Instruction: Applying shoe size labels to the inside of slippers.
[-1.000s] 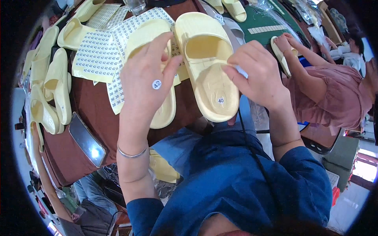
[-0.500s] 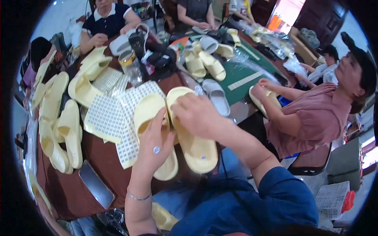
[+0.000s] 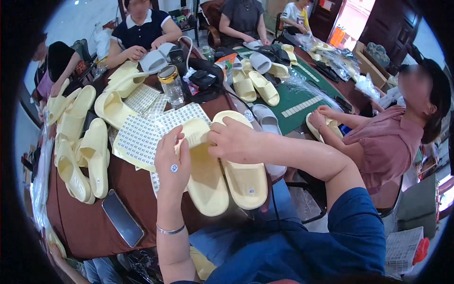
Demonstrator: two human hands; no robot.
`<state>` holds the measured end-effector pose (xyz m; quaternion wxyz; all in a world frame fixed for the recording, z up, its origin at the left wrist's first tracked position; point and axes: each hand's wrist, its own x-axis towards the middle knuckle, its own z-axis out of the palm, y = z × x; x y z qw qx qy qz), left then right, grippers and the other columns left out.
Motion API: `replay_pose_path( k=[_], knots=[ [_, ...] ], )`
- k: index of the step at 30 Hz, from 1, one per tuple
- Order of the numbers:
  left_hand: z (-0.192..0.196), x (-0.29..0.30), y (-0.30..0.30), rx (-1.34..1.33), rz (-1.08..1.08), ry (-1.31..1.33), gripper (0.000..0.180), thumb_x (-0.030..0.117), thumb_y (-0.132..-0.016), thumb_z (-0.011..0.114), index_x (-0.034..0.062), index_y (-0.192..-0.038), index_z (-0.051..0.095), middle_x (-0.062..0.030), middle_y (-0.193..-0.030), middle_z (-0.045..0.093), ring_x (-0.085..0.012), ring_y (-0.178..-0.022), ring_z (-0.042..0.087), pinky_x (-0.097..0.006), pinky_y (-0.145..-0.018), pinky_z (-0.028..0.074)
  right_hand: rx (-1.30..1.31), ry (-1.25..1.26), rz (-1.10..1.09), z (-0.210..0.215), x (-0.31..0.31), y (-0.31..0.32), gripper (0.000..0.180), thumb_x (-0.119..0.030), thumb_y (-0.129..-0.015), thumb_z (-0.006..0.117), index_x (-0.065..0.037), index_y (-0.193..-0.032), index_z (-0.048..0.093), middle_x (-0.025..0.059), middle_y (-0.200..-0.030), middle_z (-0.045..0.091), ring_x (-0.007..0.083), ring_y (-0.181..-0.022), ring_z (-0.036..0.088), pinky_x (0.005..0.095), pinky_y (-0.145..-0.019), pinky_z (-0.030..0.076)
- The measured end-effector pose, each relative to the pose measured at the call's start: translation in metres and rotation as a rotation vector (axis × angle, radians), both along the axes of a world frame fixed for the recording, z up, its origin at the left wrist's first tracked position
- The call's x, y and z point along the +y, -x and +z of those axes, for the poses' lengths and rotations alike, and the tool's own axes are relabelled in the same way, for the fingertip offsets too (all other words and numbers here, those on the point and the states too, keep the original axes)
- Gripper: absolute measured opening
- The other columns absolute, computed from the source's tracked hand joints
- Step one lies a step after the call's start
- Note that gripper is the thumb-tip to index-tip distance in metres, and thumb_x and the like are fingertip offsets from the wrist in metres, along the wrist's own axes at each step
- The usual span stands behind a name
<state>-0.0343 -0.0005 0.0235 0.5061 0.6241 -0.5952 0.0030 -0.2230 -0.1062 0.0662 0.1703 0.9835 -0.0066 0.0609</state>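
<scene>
A pair of pale yellow slippers lies in front of me at the table edge. My left hand [image 3: 172,158] grips the left slipper [image 3: 208,191] at the left side of its strap; a small round white sticker sits on the back of this hand. Across from it, the curled fingers of my right hand [image 3: 234,141] close on the right side of the same strap; their tips are partly hidden. My right forearm passes over the right slipper [image 3: 246,177], which has a round sticker [image 3: 251,191] on its heel. White sticker sheets [image 3: 137,139] lie left of my hands.
More yellow slippers [image 3: 94,151] are piled at the left, near a phone [image 3: 123,218]. A lidded jar [image 3: 171,87] and black bag stand beyond the sheets. Grey slippers [image 3: 267,118] lie to the right. A co-worker [image 3: 378,128] at the right handles a slipper; other people sit at the far side.
My right hand has shifted from the right slipper's strap to the left slipper's. My left hand has moved up and left along the left slipper. The view has tilted up slightly.
</scene>
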Motion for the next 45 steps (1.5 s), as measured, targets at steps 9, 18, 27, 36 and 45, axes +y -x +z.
replay_pose_path(
  k=[9, 18, 27, 36, 45],
  knots=[
    [-0.011, -0.012, -0.020, 0.244, 0.074, 0.009, 0.034, 0.003, -0.091, 0.061, -0.0004, -0.125, 0.061, -0.0189, -0.110, 0.068, -0.0320, -0.102, 0.067, -0.041, -0.091, 0.052, -0.107, 0.057, -0.038, 0.073, 0.005, 0.027, 0.016, -0.015, -0.075, 0.066, -0.011, -0.091, 0.068, 0.0066, -0.094, 0.059, 0.0251, -0.096, 0.059, 0.0395, -0.078, 0.048],
    [-0.054, -0.046, 0.012, 0.070, -0.123, 0.037, 0.039, 0.020, -0.083, 0.066, 0.0034, -0.118, 0.067, -0.0183, -0.115, 0.067, -0.0348, -0.110, 0.063, -0.051, -0.087, 0.051, -0.362, 0.131, -0.080, 0.155, 0.014, -0.016, 0.024, -0.002, -0.078, 0.064, -0.002, -0.102, 0.062, 0.0153, -0.096, 0.059, 0.0387, -0.088, 0.061, 0.0461, -0.077, 0.050],
    [-0.035, -0.011, 0.006, -0.028, -0.041, -0.190, 0.023, 0.006, -0.081, 0.061, 0.0040, -0.103, 0.060, -0.0149, -0.101, 0.059, -0.0337, -0.100, 0.056, -0.049, -0.086, 0.045, -0.152, 0.129, 0.179, 0.123, 0.030, -0.228, 0.016, -0.010, -0.082, 0.063, -0.006, -0.098, 0.063, 0.0136, -0.095, 0.066, 0.0326, -0.090, 0.068, 0.0437, -0.076, 0.055],
    [-0.027, -0.004, 0.009, -0.202, 0.065, -0.325, 0.036, 0.014, -0.074, 0.073, 0.0062, -0.107, 0.063, -0.0103, -0.106, 0.059, -0.0298, -0.107, 0.055, -0.049, -0.086, 0.044, -0.499, 0.053, 0.601, 0.159, 0.028, -0.397, 0.027, -0.020, -0.088, 0.059, -0.008, -0.111, 0.067, 0.0202, -0.101, 0.071, 0.0368, -0.102, 0.067, 0.0462, -0.088, 0.054],
    [-0.027, -0.002, 0.000, -0.222, 0.076, -0.395, 0.025, 0.016, -0.087, 0.061, 0.0098, -0.110, 0.066, -0.0125, -0.106, 0.064, -0.0307, -0.105, 0.060, -0.051, -0.089, 0.046, -0.194, 0.224, 0.227, 0.130, 0.028, -0.318, 0.015, -0.016, -0.085, 0.062, -0.004, -0.093, 0.065, 0.0181, -0.089, 0.069, 0.0344, -0.090, 0.068, 0.0461, -0.078, 0.055]
  ],
)
